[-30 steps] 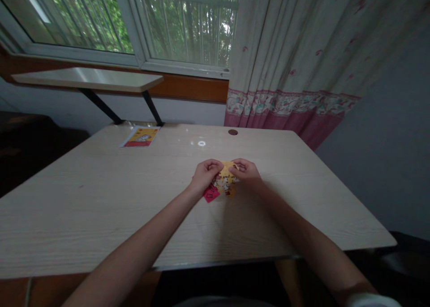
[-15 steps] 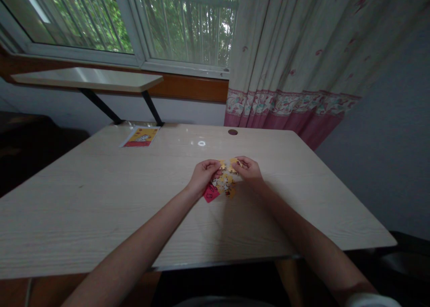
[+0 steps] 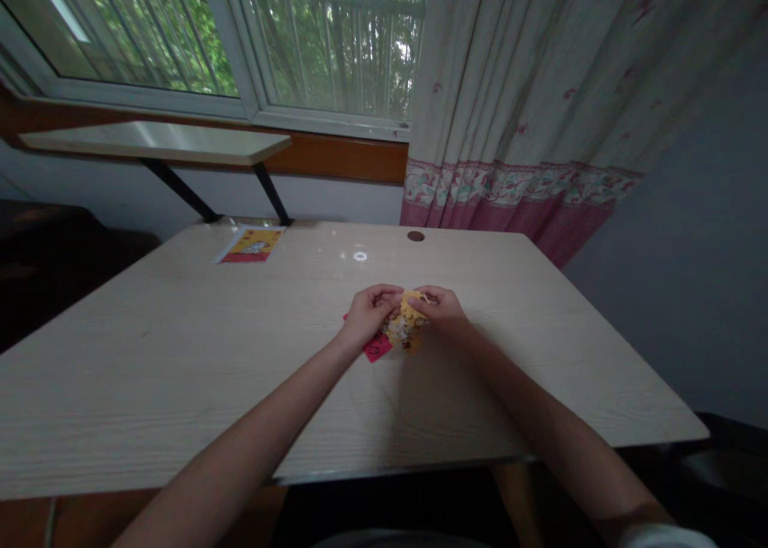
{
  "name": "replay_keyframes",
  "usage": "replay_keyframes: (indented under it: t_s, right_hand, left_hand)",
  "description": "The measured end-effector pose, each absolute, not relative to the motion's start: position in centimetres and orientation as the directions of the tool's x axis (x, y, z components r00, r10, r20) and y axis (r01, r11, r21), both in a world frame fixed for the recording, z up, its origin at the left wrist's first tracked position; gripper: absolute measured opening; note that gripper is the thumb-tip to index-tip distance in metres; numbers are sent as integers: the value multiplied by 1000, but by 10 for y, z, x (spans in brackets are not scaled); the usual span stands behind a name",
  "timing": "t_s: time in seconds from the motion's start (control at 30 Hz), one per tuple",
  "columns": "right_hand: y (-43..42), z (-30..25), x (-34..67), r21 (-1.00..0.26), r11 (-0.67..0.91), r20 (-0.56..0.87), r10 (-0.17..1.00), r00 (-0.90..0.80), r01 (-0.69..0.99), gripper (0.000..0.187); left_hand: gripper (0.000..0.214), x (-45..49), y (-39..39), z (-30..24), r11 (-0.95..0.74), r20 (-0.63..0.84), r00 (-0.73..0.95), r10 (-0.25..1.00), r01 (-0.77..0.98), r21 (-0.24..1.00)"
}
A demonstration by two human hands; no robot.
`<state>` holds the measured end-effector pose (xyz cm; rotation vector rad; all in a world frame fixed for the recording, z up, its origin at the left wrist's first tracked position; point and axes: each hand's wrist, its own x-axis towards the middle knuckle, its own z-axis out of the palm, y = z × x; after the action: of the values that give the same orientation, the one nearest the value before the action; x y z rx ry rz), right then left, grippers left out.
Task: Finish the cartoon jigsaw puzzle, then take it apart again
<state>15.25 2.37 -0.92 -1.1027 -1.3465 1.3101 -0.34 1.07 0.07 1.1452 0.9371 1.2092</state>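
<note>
At your far left, a dark piece of furniture (image 3: 54, 248) sits in shadow beyond the edge of the pale wood-grained surface (image 3: 180, 348). Next comes a raised shelf (image 3: 156, 142) on slanted black supports, below the barred window (image 3: 336, 52) with greenery outside. Near the foot of the shelf's right-hand support, a printed sheet (image 3: 252, 244) in yellow and red lies flat at the back of the surface.

Toward the middle, your left hand (image 3: 370, 314) has its thumb and fingers pinched on the left edge of a yellow puzzle section (image 3: 411, 298). A red puzzle part (image 3: 378, 348) lies on the surface below that hand, partly covered by it. Just to the right lie yellow and white puzzle pieces (image 3: 403, 330), too small to tell one from another. The yellow section is between your two hands, above these pieces. Behind it, a round brown disc (image 3: 416, 236) is set near the back edge.

Your right hand (image 3: 442, 304) is clamped on the right side of the yellow section, thumb across its face. Farther right hangs a floral curtain (image 3: 510, 92) with a pink lower band, beside a grey-blue wall (image 3: 672, 292).
</note>
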Motion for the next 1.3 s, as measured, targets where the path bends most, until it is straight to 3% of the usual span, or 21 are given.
replay_keyframes:
  t_s: [0.17,0.33,0.87,0.93,1.03,1.17,1.3]
  right_hand:
    - [25,-8,153,-992,-52,-24,971,-239,-113,33]
    - [22,-4,154,-994,-83,-63,970,-236,-76,30]
    - [18,-3,155,-970,208,184,967,-174,129,26]
    - [20,-6,156,-969,192,162,969,-187,155,27]
    - [24,-12,158,-969,150,104,968,-230,196,30]
    - [29,-19,160,-956,145,95,975,-198,256,36]
    - [30,-18,159,-974,127,105,987,-122,186,33]
  left_hand:
    - [27,-4,10,2,15,20,147,989,-233,972]
    - [25,-6,12,-1,-76,93,143,985,-120,990]
    - [29,-6,16,-5,110,-52,194,980,-303,947]
    - [28,-8,17,-7,63,-22,167,986,-243,968]
    - [25,-11,18,-12,-93,91,92,992,23,995]
    - [19,-15,17,-11,-287,285,67,956,399,871]
    - [18,-13,13,-2,-384,381,117,917,516,766]
